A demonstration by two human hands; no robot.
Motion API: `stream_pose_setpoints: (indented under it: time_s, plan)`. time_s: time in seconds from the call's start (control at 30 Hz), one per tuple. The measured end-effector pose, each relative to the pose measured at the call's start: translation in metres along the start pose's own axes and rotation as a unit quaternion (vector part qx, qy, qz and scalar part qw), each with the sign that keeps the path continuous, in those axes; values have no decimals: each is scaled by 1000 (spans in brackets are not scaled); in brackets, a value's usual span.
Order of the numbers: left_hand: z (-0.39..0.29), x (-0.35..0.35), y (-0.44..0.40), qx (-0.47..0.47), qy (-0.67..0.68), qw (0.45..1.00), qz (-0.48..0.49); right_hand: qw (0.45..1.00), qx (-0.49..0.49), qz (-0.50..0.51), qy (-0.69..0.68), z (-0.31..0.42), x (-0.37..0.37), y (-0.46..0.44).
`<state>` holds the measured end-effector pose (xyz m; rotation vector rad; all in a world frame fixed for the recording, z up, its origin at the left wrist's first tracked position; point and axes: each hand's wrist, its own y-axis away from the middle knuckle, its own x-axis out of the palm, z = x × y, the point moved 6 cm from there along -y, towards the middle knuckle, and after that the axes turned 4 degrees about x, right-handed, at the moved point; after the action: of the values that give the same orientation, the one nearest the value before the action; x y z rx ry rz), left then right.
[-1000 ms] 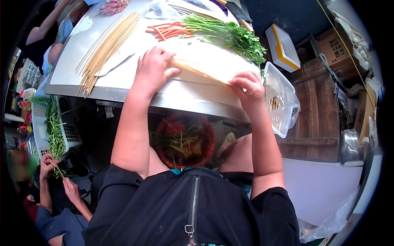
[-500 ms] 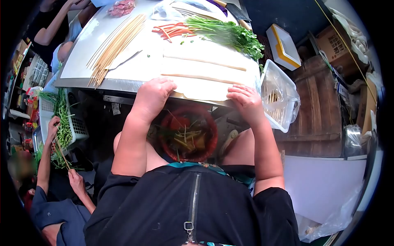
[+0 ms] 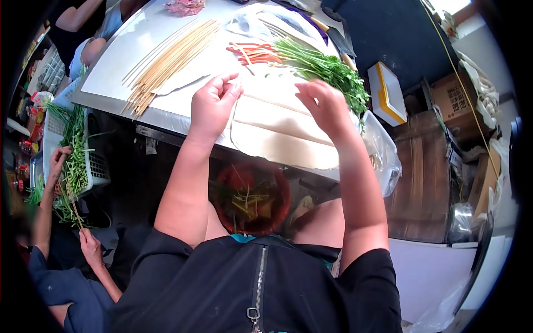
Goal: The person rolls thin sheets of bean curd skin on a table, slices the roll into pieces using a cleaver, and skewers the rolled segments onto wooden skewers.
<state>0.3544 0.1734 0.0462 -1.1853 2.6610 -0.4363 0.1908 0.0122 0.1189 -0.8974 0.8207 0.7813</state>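
Pale, thin flat sheets (image 3: 283, 147), like tofu skin or dough, lie at the table's near edge, crossed by long folds or rolled ridges. My left hand (image 3: 214, 108) is over their left side, thumb and fingers pinched together beside a pale edge. Above their far right part is my right hand (image 3: 326, 105), its fingers curled closed. What either hand holds, if anything, I cannot make out. Beyond the hands are red strips (image 3: 255, 53) and a bunch of green herbs (image 3: 327, 66). Thin wooden skewers (image 3: 172, 61) lie left of my left hand.
Raw meat (image 3: 186, 6) and a clear plastic bag (image 3: 252, 22) are on the table (image 3: 105, 83). Below it stands a red basin (image 3: 283, 200) with vegetable scraps. At left, a co-worker's hands (image 3: 91, 250) hold thin stalks by a white basket (image 3: 100, 166) of greens.
Both hands have come up from the sheet's near edge towards its far side, fingers now closed. The camera view has shifted, and more of the sheet's near part shows.
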Motion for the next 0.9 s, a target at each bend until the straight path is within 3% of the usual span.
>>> stream_pose_setpoints:
  time_s: [0.07, 0.23, 0.3, 0.53, 0.67, 0.7, 0.73, 0.77, 0.9]
  plan:
    - [-1, -5, -9, -30, 136, 988, -61, 998, -53, -25, -26, -6, 32, -48]
    - [7, -17, -25, -53, 191, 976, -91, 999, -33, -24, -10, 4, 99, -124]
    - [9, -21, -26, -70, 209, 969, -109, 985, 2, -35, 170, 4, 118, -135]
    - [11, -17, -29, -69, 250, 959, -117, 996, 2, 36, 86, -3, 124, -144]
    - [10, -18, -28, -60, 268, 954, -117, 992, 2, 70, 104, 1, 127, -154]
    - [10, -19, -28, -61, 268, 954, -119, 989, 105, 71, -79, -11, 126, -156]
    - [10, -21, -27, -65, 264, 954, -122, 942, 205, 70, -258, -22, 130, -156]
    - [10, -22, -27, -68, 261, 955, -125, 895, 204, -2, -398, -24, 125, -158]
    - [9, -25, -28, -74, 262, 954, -125, 848, 164, -75, -498, -29, 84, -172]
